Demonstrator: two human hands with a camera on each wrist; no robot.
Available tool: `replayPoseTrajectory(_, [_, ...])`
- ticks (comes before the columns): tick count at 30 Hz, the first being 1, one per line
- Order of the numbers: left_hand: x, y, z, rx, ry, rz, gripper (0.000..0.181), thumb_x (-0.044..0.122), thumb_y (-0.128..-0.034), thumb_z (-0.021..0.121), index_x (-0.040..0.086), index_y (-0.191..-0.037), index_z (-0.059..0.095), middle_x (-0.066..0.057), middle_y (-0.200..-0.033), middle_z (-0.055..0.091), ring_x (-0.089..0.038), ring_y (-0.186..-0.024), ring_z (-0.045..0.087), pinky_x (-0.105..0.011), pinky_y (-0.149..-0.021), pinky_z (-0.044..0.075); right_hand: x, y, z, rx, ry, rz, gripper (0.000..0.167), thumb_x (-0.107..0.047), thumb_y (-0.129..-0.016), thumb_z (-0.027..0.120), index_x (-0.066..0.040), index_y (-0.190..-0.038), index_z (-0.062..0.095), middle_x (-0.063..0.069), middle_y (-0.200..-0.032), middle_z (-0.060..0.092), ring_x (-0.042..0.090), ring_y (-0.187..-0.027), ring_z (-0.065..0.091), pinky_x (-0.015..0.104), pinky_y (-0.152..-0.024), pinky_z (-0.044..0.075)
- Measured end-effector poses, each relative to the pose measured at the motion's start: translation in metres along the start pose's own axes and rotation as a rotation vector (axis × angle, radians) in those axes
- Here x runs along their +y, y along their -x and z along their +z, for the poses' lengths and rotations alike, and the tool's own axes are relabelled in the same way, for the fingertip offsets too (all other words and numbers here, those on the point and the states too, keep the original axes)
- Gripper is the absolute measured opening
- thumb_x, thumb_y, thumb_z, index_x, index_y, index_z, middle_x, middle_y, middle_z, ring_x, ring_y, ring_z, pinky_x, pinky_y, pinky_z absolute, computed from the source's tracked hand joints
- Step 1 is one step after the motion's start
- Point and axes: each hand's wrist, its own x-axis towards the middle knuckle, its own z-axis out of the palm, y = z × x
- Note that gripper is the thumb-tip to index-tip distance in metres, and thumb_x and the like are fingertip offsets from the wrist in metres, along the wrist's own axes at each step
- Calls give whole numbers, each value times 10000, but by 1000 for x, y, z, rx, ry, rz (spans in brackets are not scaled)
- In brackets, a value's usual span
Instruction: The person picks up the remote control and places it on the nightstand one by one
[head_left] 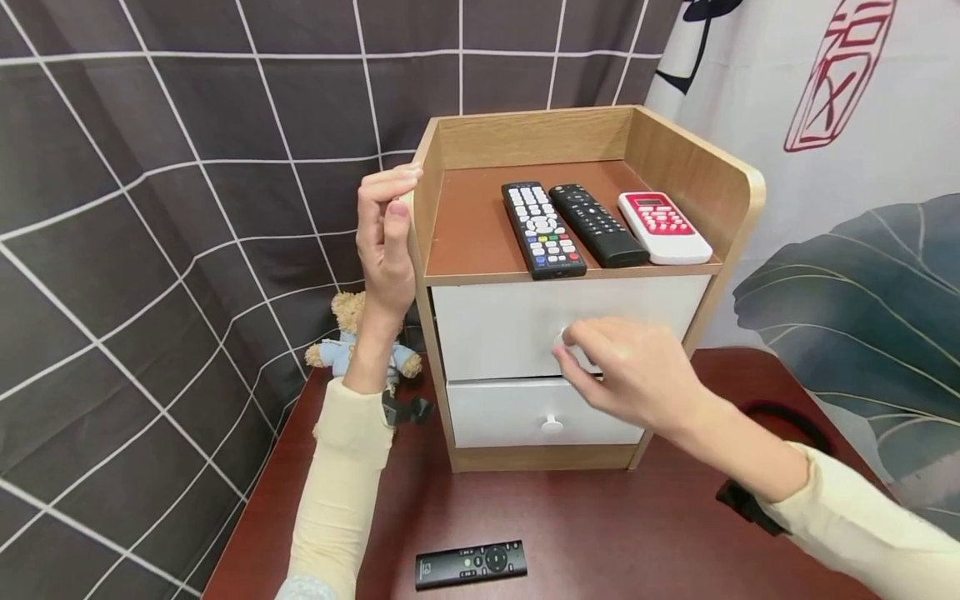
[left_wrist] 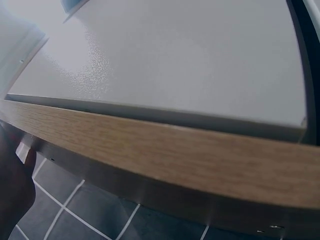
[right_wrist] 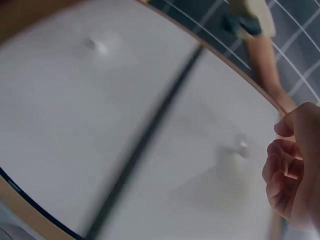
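Observation:
A small wooden cabinet (head_left: 542, 457) with two white drawers stands on the dark red table. My left hand (head_left: 386, 242) rests against its left side panel, near the top front edge, with fingers fairly straight. In front of the upper drawer (head_left: 495, 325) is my right hand (head_left: 637, 371), its fingers curled close to the knob. The right wrist view shows the curled right hand (right_wrist: 292, 170) apart from the upper knob (right_wrist: 242, 147), holding nothing visible. Below, the lower drawer (head_left: 487, 412) and its round white knob (head_left: 552, 424) are in plain sight. Both drawers look pushed in.
On the cabinet top lie a remote with coloured buttons (head_left: 542, 225), a black remote (head_left: 596, 225) and a red-and-white remote (head_left: 663, 227). Another black remote (head_left: 471, 564) lies on the table in front. A teddy bear (head_left: 337, 354) sits left of the cabinet, behind my left arm.

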Motion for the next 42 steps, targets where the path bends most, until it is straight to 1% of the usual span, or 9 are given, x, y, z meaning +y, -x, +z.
replayPoseTrajectory(3, [0,0,1,-5,5,-2,306,94,-946,397,-168,-1043,521,-307,-1126,563,-294,-1185,575,-523,-1115,410,-5,20,17,-54,-28,-4,184,-287,-942,522,-161,-820,581,-79,-598,552,109,-507,545,209,-377,327])
replayPoseTrajectory(8, [0,1,2,-22,19,0,301,86,-948,391,-168,-1052,513,-326,-1133,548,-307,-1194,573,-532,-1130,398,-14,59,44,-176,-99,-16,165,-295,-946,537,-196,-818,566,-120,-641,520,45,-544,483,170,-415,354])
replayPoseTrajectory(17, [-1,-4,0,3,-11,10,329,121,-950,396,-171,-1040,515,-317,-1119,560,-297,-1176,574,-512,-1108,416,-44,131,95,-303,-258,-116,168,-374,-924,639,-221,-857,622,-147,-754,532,-20,-652,456,57,-507,352])
replayPoseTrajectory(20, [0,-4,0,3,-11,9,331,119,-949,391,-173,-1040,519,-317,-1121,563,-299,-1176,575,-525,-1107,414,-58,152,109,-378,-289,-117,233,-432,-897,671,-201,-905,638,-139,-788,527,-12,-690,473,63,-514,345])
replayPoseTrajectory(25, [0,-2,1,6,-6,-3,328,112,-947,392,-176,-1043,517,-312,-1125,566,-299,-1177,577,-521,-1109,415,-77,180,124,-570,-362,-71,430,-600,-870,644,-212,-1056,628,-153,-854,493,-33,-741,429,66,-520,271])
replayPoseTrajectory(28, [-1,0,2,6,1,-10,333,117,-948,399,-181,-1049,508,-314,-1127,561,-299,-1174,579,-507,-1111,419,-84,189,130,-640,-375,-70,518,-679,-847,610,-232,-1108,608,-150,-889,477,-29,-773,422,89,-533,275])
replayPoseTrajectory(33, [-3,-1,1,6,-2,-4,333,123,-949,400,-175,-1046,511,-324,-1122,558,-295,-1174,581,-502,-1108,422,-93,187,142,-674,-363,-151,580,-730,-842,563,-246,-1160,583,-136,-944,501,-10,-809,452,99,-533,287])
replayPoseTrajectory(38, [-2,-1,0,10,1,-4,332,125,-947,400,-171,-1044,515,-318,-1123,562,-277,-1177,579,-494,-1106,421,-96,179,146,-732,-383,-246,490,-649,-900,553,-230,-1152,554,-139,-939,535,-41,-783,466,83,-527,282])
replayPoseTrajectory(42, [-1,-1,1,-2,9,-5,329,122,-948,398,-167,-1049,518,-319,-1130,560,-282,-1182,580,-501,-1112,417,-96,177,148,-747,-416,-267,416,-593,-901,587,-225,-1088,538,-173,-856,529,-71,-724,433,73,-540,282])
